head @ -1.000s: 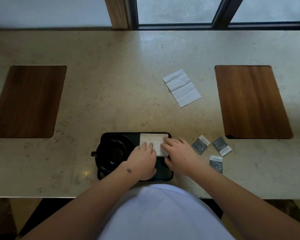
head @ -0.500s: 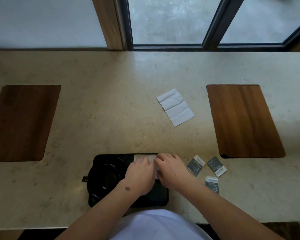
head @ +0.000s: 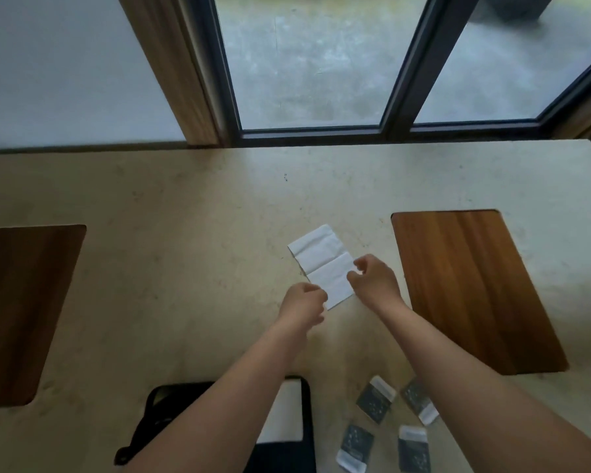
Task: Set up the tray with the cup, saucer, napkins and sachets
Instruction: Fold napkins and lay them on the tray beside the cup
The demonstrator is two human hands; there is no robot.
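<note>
The unfolded white napkin [head: 321,266] lies flat on the bench [head: 185,233], long axis running diagonally from far-left to near-right, well beyond the black tray [head: 307,414]. Both hands are reached out to its near end: the left hand [head: 302,303] at the near-left corner, the right hand [head: 374,279] at the right edge. Fingers of both are curled in a pinch; actual grip on the paper cannot be told.

Bare counter [head: 171,268] lies open all around the loose napkin [head: 321,264] — left, far side and near side. Both forearms cross above the tray [head: 306,421] and partly cover it. Four sachets [head: 376,399] crowd the counter just right of the tray — between it and the right forearm.
</note>
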